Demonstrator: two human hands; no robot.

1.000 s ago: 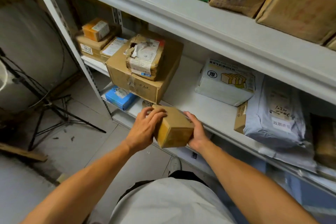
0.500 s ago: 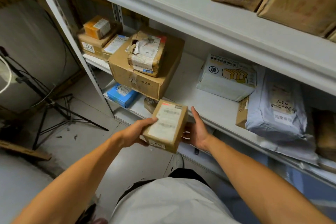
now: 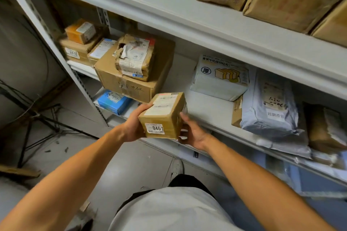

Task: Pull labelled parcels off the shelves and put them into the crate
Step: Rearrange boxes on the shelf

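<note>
Parcel (image 3: 163, 115) at frame centre before the shelf (image 3: 212, 110), now tilted so its 0461 sticker faces up, gripped by left hand (image 3: 134, 127), right hand (image 3: 193, 132) now off it, fingers loosely spread alongside.

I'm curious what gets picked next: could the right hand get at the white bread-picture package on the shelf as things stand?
Probably yes. The right hand is beside the small box, and bare shelf lies between it and the white package, with nothing stacked on it.
</note>
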